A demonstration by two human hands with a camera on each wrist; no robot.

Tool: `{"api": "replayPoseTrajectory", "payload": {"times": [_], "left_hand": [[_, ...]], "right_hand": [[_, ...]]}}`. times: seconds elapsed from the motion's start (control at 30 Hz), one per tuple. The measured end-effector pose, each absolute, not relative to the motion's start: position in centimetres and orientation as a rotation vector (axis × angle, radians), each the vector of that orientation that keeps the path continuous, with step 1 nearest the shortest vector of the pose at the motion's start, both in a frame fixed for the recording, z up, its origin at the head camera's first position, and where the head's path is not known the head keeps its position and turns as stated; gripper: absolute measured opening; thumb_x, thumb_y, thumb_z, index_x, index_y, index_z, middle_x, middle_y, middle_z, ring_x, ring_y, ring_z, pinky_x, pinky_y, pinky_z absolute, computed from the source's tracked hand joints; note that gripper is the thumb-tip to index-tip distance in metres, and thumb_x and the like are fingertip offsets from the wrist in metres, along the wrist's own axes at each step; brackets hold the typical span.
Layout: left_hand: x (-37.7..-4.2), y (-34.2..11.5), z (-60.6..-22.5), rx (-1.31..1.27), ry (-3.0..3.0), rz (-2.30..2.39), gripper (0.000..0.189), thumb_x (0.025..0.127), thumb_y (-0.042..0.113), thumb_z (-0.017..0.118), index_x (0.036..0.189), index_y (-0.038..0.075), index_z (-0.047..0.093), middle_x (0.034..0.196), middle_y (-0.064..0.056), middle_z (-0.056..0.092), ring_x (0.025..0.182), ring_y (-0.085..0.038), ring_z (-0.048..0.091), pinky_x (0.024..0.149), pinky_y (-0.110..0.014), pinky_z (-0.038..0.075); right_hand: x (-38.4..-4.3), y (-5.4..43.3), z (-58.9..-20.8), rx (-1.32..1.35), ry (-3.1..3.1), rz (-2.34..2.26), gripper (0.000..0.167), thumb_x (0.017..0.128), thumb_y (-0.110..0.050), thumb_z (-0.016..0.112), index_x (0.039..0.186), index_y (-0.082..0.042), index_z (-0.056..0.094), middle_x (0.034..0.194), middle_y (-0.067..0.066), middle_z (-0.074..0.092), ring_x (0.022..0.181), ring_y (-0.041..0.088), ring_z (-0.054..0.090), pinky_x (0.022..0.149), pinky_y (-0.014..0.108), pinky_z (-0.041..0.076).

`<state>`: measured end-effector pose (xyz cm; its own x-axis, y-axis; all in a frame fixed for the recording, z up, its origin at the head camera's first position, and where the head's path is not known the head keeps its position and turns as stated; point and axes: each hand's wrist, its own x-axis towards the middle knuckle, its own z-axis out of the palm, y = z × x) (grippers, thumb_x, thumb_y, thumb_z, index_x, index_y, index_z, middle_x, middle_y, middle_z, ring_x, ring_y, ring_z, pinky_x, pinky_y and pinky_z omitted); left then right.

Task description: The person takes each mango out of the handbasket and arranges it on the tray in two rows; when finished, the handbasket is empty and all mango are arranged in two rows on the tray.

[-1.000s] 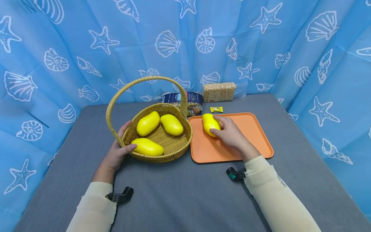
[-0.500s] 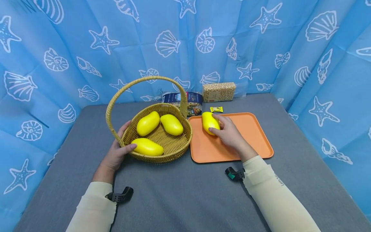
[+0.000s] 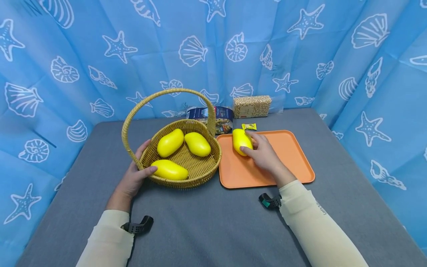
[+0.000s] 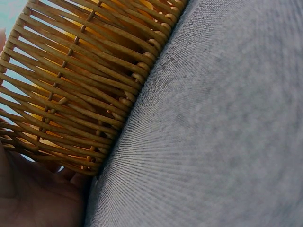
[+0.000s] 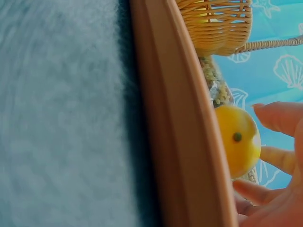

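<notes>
My left hand (image 3: 132,177) holds the left side of a woven wicker basket (image 3: 203,177), its thumb over the rim and its fingers along the outer wall. Inside lie three yellow mangoes, one at the near left (image 3: 170,170), one at the far left (image 3: 171,143) and one at the right (image 3: 197,144). On the left part of an orange tray (image 3: 287,159), a fourth yellow mango (image 3: 241,141) lies under my right hand (image 3: 264,152), which has thumb and fingers around its right side. A dark stem spot on that mango (image 5: 237,136) faces the right wrist camera.
Behind the basket leans a dark blue food bag (image 3: 224,119). A vacuum-packed block of pale grains (image 3: 252,106) stands near the blue curtain (image 3: 213,48). A small yellow wrapped packet (image 3: 248,127) lies just beyond the tray, on the grey tabletop (image 3: 200,226).
My right hand and its mango have shifted slightly away from me and to the left, then stayed put. The left hand and basket have not moved.
</notes>
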<state>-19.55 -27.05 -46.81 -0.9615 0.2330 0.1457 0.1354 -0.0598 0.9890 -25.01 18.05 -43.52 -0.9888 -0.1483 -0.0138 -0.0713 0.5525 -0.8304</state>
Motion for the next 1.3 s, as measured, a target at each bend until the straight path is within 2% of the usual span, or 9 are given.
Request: {"api": "replayPoseTrajectory", "payload": {"times": [0.17, 0.4, 0.67, 0.73, 0.87, 1.0, 1.17, 1.3], "left_hand": [[-19.5, -27.0, -46.8, 0.405, 2.109, 2.192, 0.089, 0.100, 0.009, 0.066, 0.175, 0.027, 0.021, 0.176, -0.008, 0.026, 0.152, -0.032, 0.032, 0.115, -0.030, 0.033], [-19.6, -26.9, -46.8, 0.412, 2.118, 2.185, 0.090, 0.100, 0.008, 0.066, 0.175, 0.026, 0.021, 0.176, -0.008, 0.026, 0.152, -0.033, 0.032, 0.115, -0.030, 0.034], [-19.6, -26.8, -46.8, 0.438, 2.153, 2.176, 0.091, 0.099, 0.006, 0.068, 0.175, 0.024, 0.022, 0.175, -0.011, 0.027, 0.150, -0.033, 0.034, 0.113, -0.028, 0.037], [-19.6, -26.8, -46.8, 0.440, 2.155, 2.174, 0.091, 0.099, 0.006, 0.068, 0.175, 0.024, 0.022, 0.175, -0.011, 0.027, 0.150, -0.033, 0.034, 0.113, -0.027, 0.036], [-19.6, -27.0, -46.9, 0.452, 2.152, 2.175, 0.090, 0.099, 0.007, 0.067, 0.175, 0.024, 0.022, 0.175, -0.011, 0.026, 0.151, -0.032, 0.033, 0.113, -0.028, 0.035], [-19.7, -27.1, -47.0, 0.463, 2.139, 2.186, 0.090, 0.099, 0.008, 0.068, 0.175, 0.023, 0.022, 0.175, -0.010, 0.026, 0.151, -0.032, 0.032, 0.114, -0.028, 0.035], [-19.7, -27.1, -47.1, 0.470, 2.136, 2.189, 0.090, 0.100, 0.008, 0.068, 0.175, 0.023, 0.022, 0.175, -0.011, 0.026, 0.151, -0.033, 0.033, 0.114, -0.028, 0.035], [-19.6, -27.1, -47.1, 0.471, 2.140, 2.185, 0.090, 0.100, 0.007, 0.067, 0.175, 0.023, 0.021, 0.175, -0.012, 0.026, 0.150, -0.034, 0.033, 0.113, -0.028, 0.036]], "right_hand": [[-24.8, 18.4, -42.9, -0.171, 2.713, -1.465, 0.072, 0.108, -0.031, 0.070, 0.168, -0.009, 0.039, 0.167, 0.025, 0.032, 0.139, 0.047, 0.052, 0.110, 0.060, 0.046], [-23.8, 18.8, -41.1, -0.192, 2.780, -1.549, 0.074, 0.107, -0.036, 0.071, 0.169, -0.011, 0.039, 0.166, 0.023, 0.033, 0.144, 0.048, 0.044, 0.109, 0.064, 0.045], [-22.4, 18.6, -38.6, -0.369, 2.682, -1.779, 0.073, 0.108, -0.040, 0.070, 0.168, -0.013, 0.039, 0.165, 0.015, 0.040, 0.144, 0.044, 0.045, 0.109, 0.064, 0.044], [-21.9, 18.4, -37.9, -0.424, 2.589, -1.881, 0.069, 0.110, -0.036, 0.068, 0.168, -0.013, 0.040, 0.162, 0.014, 0.044, 0.143, 0.040, 0.047, 0.110, 0.062, 0.044], [-21.1, 17.8, -36.8, -0.524, 2.366, -2.073, 0.059, 0.114, -0.030, 0.058, 0.166, -0.009, 0.042, 0.157, 0.016, 0.050, 0.136, 0.034, 0.053, 0.106, 0.049, 0.048], [-20.5, 17.0, -36.2, -0.602, 2.174, -2.195, 0.055, 0.116, -0.030, 0.048, 0.165, -0.003, 0.041, 0.154, 0.020, 0.051, 0.133, 0.037, 0.055, 0.098, 0.039, 0.052], [-19.6, 15.7, -36.0, -0.723, 2.041, -2.212, 0.059, 0.116, -0.036, 0.042, 0.165, -0.003, 0.040, 0.152, 0.020, 0.052, 0.134, 0.043, 0.054, 0.100, 0.042, 0.052], [-19.1, 14.5, -36.5, -0.815, 1.970, -2.161, 0.070, 0.114, -0.050, 0.045, 0.166, -0.003, 0.038, 0.154, 0.023, 0.050, 0.136, 0.047, 0.051, 0.102, 0.047, 0.051]]}}
